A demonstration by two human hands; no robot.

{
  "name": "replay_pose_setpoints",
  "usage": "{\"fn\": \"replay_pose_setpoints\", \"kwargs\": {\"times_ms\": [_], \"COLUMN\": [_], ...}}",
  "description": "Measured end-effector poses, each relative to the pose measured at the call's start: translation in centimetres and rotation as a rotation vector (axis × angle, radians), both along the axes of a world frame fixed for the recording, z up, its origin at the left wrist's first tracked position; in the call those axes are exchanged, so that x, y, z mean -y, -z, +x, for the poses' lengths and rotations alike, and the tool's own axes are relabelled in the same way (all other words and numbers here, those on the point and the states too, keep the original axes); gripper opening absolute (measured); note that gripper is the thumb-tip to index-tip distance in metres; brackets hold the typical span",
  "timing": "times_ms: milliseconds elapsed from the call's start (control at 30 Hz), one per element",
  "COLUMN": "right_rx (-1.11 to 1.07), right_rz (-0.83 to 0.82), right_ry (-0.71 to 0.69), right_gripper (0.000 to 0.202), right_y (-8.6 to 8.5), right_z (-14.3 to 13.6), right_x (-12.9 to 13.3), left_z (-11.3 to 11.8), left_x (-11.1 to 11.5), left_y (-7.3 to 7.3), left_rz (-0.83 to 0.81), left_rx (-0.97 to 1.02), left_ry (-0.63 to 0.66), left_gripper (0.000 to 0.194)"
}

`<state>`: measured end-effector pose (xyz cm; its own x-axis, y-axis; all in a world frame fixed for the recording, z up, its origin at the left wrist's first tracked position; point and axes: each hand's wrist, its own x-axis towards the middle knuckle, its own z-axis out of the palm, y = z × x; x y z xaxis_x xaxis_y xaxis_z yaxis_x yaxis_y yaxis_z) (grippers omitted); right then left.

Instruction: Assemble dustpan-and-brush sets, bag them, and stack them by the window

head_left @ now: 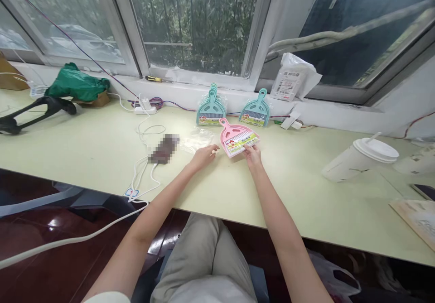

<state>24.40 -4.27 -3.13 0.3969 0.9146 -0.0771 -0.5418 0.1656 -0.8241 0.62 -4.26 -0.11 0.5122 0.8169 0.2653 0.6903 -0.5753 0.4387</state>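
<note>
A pink dustpan with a brush and a printed label point(238, 137) is tilted above the table, its handle pointing up and to the left. My right hand point(252, 154) grips its lower right edge. Left of the dustpan, my left hand point(204, 156) is held over the table with fingers apart and nothing in it. Behind stand several teal dustpans nested in a stack point(211, 108) and another teal dustpan set point(255, 109), both leaning by the wall. Clear plastic bags point(197, 140) lie just beyond my left hand.
A white lidded cup point(360, 158) lies tilted at the right. On the left are a blurred dark object point(165, 149), white cables, a power strip point(145, 109) and a green bag point(76, 83). A screwdriver point(154, 79) rests on the sill.
</note>
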Motion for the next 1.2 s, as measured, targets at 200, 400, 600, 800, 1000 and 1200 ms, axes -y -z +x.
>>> {"fn": "replay_pose_setpoints", "kwargs": {"times_ms": [200,400,600,800,1000,1200], "right_rx": [0.044,0.195,0.182,0.103,0.152,0.034], "right_rz": [-0.012,-0.09,-0.186,-0.134,-0.068,0.008], "right_ry": [-0.107,-0.427,-0.427,-0.286,-0.435,-0.209], "right_gripper": [0.028,0.026,0.02,0.021,0.023,0.026], "right_y": [-0.6,-1.4,-1.0,-0.4,-1.0,-0.6], "right_z": [1.1,1.6,0.7,-0.9,-1.9,-3.2], "right_x": [0.6,1.4,1.2,0.7,1.2,0.8], "left_z": [-1.7,-2.7,-2.5,-2.0,-0.4,1.0], "left_x": [-2.0,-3.6,-3.6,-3.4,-3.0,-2.2], "left_y": [-0.5,-0.1,-0.4,-0.8,-1.1,-1.8], "left_rz": [0.143,0.066,0.175,0.33,0.441,0.427], "left_rx": [-0.217,-0.33,-0.214,-0.139,0.142,0.333], "left_ry": [-0.42,-0.464,-0.594,-0.519,-0.379,-0.335], "left_gripper": [0.041,0.028,0.033,0.033,0.027,0.023]}}
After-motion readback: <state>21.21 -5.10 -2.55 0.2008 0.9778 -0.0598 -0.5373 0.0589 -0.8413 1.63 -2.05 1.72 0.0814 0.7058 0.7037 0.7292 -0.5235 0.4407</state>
